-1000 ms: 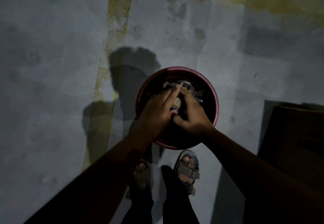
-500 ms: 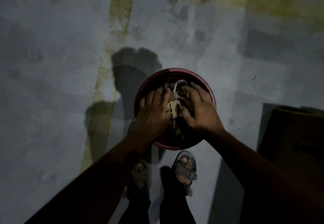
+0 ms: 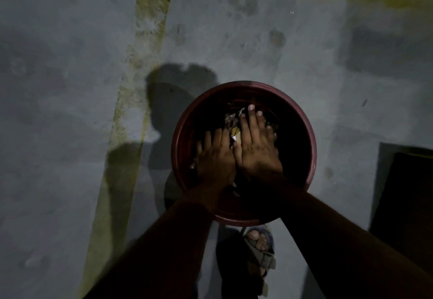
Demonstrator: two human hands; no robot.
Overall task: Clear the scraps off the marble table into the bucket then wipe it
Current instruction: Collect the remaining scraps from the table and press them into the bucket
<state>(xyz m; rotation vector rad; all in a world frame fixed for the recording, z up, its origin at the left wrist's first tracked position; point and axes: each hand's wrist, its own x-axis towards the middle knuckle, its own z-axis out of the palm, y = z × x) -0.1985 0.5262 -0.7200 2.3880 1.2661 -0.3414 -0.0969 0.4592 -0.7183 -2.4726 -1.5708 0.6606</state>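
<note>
head view, both hands' fingers flat, pressing scraps (image 3: 235,132) in red bucket (image 3: 304,132), seemingly unlabelled

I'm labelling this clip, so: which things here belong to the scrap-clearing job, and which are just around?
Part of the job:
- red bucket on the floor
- scraps inside it
- left hand and right hand, both flat on the scraps

Just around:
- sandal on a foot
- yellow floor stripe
- dark object at right, unidentifiable

The left hand (image 3: 215,158) lies palm-down, fingers toward twelve o'clock. The right hand (image 3: 256,148) lies flat beside it, touching.
</note>
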